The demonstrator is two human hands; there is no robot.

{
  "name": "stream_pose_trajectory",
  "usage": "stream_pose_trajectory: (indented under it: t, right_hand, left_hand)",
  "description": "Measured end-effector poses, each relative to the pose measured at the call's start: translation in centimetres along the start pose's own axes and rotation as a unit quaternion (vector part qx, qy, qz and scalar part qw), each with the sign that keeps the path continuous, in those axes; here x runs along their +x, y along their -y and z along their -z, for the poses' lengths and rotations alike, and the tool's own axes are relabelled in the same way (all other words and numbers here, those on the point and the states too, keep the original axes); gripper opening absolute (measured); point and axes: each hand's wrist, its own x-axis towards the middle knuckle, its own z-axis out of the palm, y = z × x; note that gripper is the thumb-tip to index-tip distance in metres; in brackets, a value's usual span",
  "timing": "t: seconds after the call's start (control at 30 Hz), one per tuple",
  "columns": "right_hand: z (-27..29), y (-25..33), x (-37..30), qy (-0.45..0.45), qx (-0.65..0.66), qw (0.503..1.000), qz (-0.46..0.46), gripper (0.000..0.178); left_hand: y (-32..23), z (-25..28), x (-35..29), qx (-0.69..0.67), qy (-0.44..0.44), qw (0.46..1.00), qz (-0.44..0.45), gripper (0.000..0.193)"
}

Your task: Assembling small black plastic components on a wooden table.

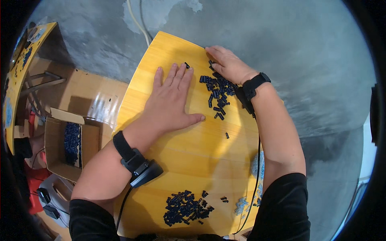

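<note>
My left hand [171, 94] lies flat on the yellow wood-grain table [181, 152], its fingers spread and nothing in its grasp. One small black tubular piece [187, 65] sits just beyond its fingertips. Over at the table's far right edge, my right hand [231, 66] has its fingers stretched out and its thumb apart. Beside and below it, a loose heap of small black tubular pieces [217, 90] spreads toward the middle; the palm hides part of this heap. A lone black piece [227, 135] lies nearer to me.
Near me is another heap of black pieces [185, 209]. Tiny pale, silvery pieces [241, 205] gather at the right edge. Black cables hang from my wrist straps. An open cardboard box [90, 140] holds many dark pieces on the left, below a second table [20, 60]. A grey wall [313, 60] stands behind.
</note>
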Motion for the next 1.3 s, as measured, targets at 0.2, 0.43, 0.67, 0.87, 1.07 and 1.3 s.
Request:
stream_pose_trajectory:
  t: [0.2, 0.43, 0.67, 0.87, 1.07, 1.3]
  right_hand:
    - [0.8, -0.1, -1.2, 0.017, 0.023, 1.000, 0.001, 0.043]
    - [-0.3, -0.7, -0.3, -0.092, -0.009, 0.996, 0.009, 0.044]
    - [0.3, -1.4, -0.5, -0.033, -0.020, 0.999, -0.021, 0.040]
    - [1.4, -2.3, -1.6, -0.078, 0.107, 0.984, -0.122, 0.031]
    - [-0.9, -2.2, -2.0, -0.110, -0.050, 0.991, -0.056, 0.034]
    - [2.3, -4.7, -5.2, -0.033, -0.021, 0.964, -0.263, 0.028]
  left_hand:
    - [-0.2, 0.4, 0.0, 0.005, 0.019, 1.000, 0.010, 0.106]
    - [-0.1, 0.4, 0.3, -0.044, -0.005, 0.999, 0.021, 0.106]
    - [-0.2, 0.3, 0.2, -0.034, 0.004, 0.999, 0.020, 0.107]
    - [-0.1, 0.4, 0.3, -0.041, 0.005, 0.999, 0.027, 0.106]
    - [-0.1, 0.3, 0.4, -0.036, -0.008, 0.999, 0.033, 0.105]
    - [-0.2, 0.4, 0.4, -0.025, 0.006, 0.999, 0.031, 0.104]
